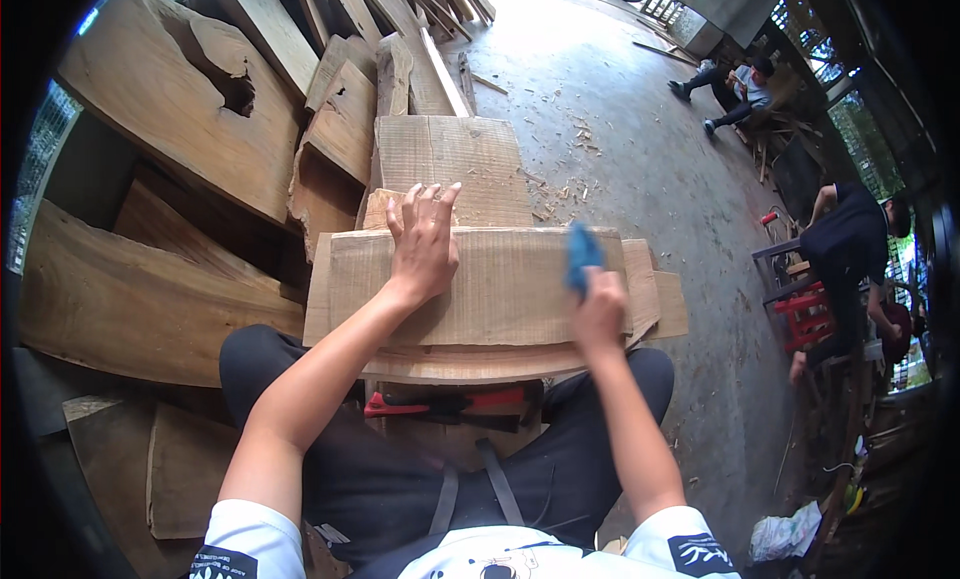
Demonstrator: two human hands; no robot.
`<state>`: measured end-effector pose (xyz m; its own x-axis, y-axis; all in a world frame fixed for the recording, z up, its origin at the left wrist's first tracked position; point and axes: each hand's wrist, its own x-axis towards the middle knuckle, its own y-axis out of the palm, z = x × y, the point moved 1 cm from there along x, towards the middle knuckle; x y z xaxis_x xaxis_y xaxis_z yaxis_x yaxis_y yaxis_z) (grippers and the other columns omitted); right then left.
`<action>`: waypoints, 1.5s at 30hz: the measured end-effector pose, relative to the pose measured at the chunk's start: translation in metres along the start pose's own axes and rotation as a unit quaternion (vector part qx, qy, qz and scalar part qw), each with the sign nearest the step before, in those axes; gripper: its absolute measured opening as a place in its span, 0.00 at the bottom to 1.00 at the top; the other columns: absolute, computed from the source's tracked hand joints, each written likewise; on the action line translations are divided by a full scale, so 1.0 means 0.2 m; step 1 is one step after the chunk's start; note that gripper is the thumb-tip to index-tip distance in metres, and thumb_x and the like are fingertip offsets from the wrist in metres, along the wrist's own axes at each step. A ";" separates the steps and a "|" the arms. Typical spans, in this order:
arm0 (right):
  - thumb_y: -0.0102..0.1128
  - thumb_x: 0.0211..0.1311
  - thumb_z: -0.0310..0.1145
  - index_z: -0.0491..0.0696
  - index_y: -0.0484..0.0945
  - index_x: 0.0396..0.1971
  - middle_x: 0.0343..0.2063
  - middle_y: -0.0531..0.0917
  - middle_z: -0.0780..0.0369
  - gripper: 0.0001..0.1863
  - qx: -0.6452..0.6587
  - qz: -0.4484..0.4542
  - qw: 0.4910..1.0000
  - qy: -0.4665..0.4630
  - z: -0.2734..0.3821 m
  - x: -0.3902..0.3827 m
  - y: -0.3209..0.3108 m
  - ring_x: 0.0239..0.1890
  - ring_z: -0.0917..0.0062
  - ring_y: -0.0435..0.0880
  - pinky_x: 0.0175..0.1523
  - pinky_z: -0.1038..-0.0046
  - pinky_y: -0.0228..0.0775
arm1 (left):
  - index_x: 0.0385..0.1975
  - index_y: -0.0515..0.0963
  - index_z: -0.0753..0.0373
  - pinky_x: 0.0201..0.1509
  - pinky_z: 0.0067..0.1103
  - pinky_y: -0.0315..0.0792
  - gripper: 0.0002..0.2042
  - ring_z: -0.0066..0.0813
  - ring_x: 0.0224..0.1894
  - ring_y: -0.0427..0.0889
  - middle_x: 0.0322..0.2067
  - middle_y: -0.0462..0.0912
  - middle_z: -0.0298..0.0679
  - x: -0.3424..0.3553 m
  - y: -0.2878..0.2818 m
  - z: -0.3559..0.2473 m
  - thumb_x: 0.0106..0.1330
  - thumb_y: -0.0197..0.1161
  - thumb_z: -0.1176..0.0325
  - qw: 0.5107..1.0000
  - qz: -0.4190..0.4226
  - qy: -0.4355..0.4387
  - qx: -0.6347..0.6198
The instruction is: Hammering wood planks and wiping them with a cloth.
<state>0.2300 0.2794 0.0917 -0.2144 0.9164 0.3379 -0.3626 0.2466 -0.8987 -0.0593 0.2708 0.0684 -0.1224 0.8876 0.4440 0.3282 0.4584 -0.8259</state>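
Observation:
My left hand [425,244] rests with spread, bent fingers across the far edge of a pale wooden board [485,294] lying over my lap, its fingertips over a wood piece just behind. Blurred by motion, my right hand [602,309] grips a blue object [583,254] at the board's right end; its exact kind cannot be made out. More boards [445,159] lie beneath and behind. Below the board, between my legs, is a red and black tool [450,404].
Large wooden slabs [180,99] are piled at left. The concrete floor [710,379] at right has wood shavings. A seated person [735,89] is farther back, and another person [840,249] bends by a red plastic stool [805,314]. A white bag [785,529] lies lower right.

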 end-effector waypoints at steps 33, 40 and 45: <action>0.69 0.53 0.32 0.52 0.86 0.46 0.37 0.83 0.57 0.18 0.113 -0.024 0.992 -0.056 0.44 0.00 0.27 0.45 0.63 0.83 0.55 0.56 0.63 | 0.63 0.75 0.56 0.76 0.48 0.50 0.18 0.44 0.65 0.72 0.56 0.80 0.43 0.02 0.01 0.00 0.80 0.50 0.58 0.998 0.003 0.034 -0.050; 0.68 0.59 0.33 0.48 0.84 0.44 0.41 0.83 0.55 0.13 -0.016 -0.114 0.978 0.176 0.02 0.17 0.19 0.46 0.58 0.84 0.56 0.52 0.65 | 0.64 0.73 0.58 0.76 0.46 0.51 0.20 0.45 0.65 0.72 0.58 0.78 0.45 0.02 0.00 -0.02 0.80 0.50 0.56 0.997 0.022 0.056 -0.047; 0.69 0.56 0.37 0.47 0.84 0.46 0.43 0.83 0.53 0.18 0.124 -0.008 0.991 0.050 0.60 0.03 0.25 0.50 0.59 0.82 0.58 0.53 0.65 | 0.62 0.74 0.59 0.70 0.43 0.55 0.21 0.46 0.63 0.72 0.56 0.78 0.47 -0.01 -0.11 -0.05 0.78 0.53 0.53 0.991 -0.017 0.114 -0.071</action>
<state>0.1015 0.2590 0.0820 -0.1194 0.9429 0.3109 -0.5799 0.1879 -0.7927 -0.0574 0.2581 0.0898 0.0738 0.8316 0.5505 0.4586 0.4618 -0.7592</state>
